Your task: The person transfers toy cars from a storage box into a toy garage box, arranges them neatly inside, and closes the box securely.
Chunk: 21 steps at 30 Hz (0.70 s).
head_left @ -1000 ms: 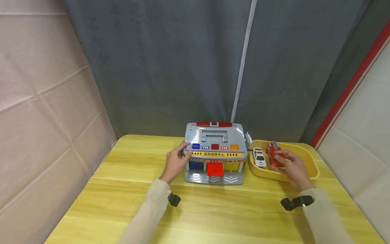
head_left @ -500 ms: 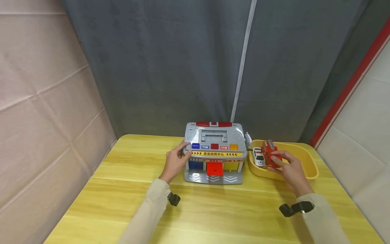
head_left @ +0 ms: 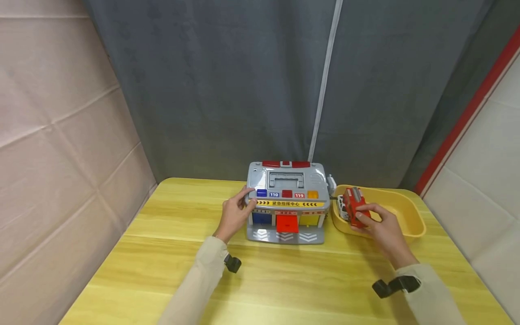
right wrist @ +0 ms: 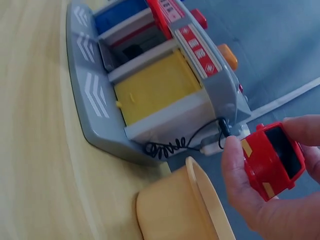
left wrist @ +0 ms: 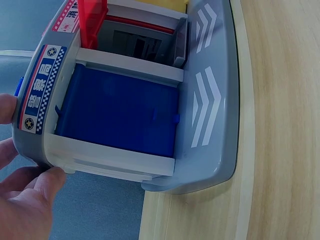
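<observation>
My left hand (head_left: 233,217) grips the left front corner of a grey toy rescue station (head_left: 260,178), its thumb (left wrist: 49,184) under the roof edge. The station's red door (head_left: 287,223) is raised outward, baring the middle bay; the blue door (left wrist: 120,110) and yellow door (right wrist: 157,87) are down. With my right hand (head_left: 387,231) I pinch a red toy fire truck (head_left: 353,201) between thumb and fingers, over the left part of a yellow bin (head_left: 408,216). A white toy police car (head_left: 341,208) in the bin is partly hidden behind the truck.
The station and the bin stand side by side on a wooden table (head_left: 284,280). A black coiled cord (right wrist: 165,148) hangs at the station's right side, beside the bin. A dark grey curtain (head_left: 211,90) is close behind the table.
My right hand has shifted left with the fire truck, which now overlaps the police car in the head view. The left hand and the station have stayed in place.
</observation>
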{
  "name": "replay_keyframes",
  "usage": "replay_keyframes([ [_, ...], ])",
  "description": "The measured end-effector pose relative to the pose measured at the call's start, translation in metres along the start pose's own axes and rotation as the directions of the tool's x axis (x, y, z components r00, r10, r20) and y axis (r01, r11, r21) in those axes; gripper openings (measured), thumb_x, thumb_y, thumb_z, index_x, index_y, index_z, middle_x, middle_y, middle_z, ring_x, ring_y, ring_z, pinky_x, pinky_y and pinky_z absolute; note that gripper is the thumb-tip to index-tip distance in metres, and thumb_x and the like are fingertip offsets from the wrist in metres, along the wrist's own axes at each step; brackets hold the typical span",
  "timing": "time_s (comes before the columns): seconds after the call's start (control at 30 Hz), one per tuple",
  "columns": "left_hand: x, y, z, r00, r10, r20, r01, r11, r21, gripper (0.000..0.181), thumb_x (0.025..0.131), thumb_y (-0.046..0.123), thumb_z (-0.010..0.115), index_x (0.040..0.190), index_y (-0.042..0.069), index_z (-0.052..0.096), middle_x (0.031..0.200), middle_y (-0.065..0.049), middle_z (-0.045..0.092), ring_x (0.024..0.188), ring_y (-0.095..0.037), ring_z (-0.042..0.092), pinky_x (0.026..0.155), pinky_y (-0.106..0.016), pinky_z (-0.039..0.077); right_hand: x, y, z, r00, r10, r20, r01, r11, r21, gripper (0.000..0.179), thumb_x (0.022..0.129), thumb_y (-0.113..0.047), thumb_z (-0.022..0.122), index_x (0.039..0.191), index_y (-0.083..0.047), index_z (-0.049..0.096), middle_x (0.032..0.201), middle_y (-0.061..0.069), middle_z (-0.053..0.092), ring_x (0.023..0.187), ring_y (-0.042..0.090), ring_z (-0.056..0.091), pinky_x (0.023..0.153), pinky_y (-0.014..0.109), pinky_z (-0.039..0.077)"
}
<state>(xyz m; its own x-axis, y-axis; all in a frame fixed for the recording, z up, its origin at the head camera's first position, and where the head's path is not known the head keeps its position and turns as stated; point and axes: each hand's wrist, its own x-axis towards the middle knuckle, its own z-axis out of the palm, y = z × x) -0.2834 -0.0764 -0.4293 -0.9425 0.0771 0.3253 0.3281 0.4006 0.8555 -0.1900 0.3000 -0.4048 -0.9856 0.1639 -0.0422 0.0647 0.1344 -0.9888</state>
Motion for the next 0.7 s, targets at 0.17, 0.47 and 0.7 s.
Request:
replay_keyframes([
  [0.17, 0.001, -0.002, 0.000, 1.000, 0.001, -0.004, -0.001, 1.000, 0.015, 0.035, 0.094, 0.028, 0.068, 0.127, 0.016, 0.070, 0.151, -0.017, 0.050, 0.096, -0.017, 0.066, 0.083, -0.022, 0.058, -0.011, 0.001, 0.005, 0.999, -0.033, 0.043, 0.032, 0.999, 0.032, 0.017, 0.099, -0.015, 0.063, 0.112, -0.005, 0.065, 0.132, 0.010, 0.040, 0.096, 0.008, 0.062, 0.083, 0.038, 0.065],
  [0.47, 0.002, -0.003, 0.000, 1.000, -0.011, 0.017, 0.012, 1.000, -0.026, 0.037, 0.095, 0.027, 0.067, 0.129, 0.013, 0.068, 0.154, -0.020, 0.045, 0.135, -0.030, 0.055, 0.108, -0.036, 0.051, -0.023, 0.007, 0.016, 0.992, -0.054, 0.110, 0.043, 0.994, 0.097, 0.006, 0.099, -0.007, 0.061, 0.103, -0.002, 0.062, 0.136, 0.016, 0.037, 0.098, 0.009, 0.064, 0.085, 0.042, 0.065],
  [0.7, 0.002, -0.004, 0.000, 1.000, -0.018, 0.012, 0.018, 1.000, -0.014, 0.036, 0.095, 0.028, 0.068, 0.129, 0.015, 0.069, 0.154, -0.018, 0.047, 0.131, -0.027, 0.060, 0.106, -0.036, 0.054, -0.032, 0.012, 0.023, 0.992, -0.027, 0.122, 0.018, 0.997, 0.072, 0.009, 0.099, -0.002, 0.057, 0.105, 0.005, 0.057, 0.152, 0.027, 0.026, 0.110, 0.023, 0.058, 0.085, 0.042, 0.065],
])
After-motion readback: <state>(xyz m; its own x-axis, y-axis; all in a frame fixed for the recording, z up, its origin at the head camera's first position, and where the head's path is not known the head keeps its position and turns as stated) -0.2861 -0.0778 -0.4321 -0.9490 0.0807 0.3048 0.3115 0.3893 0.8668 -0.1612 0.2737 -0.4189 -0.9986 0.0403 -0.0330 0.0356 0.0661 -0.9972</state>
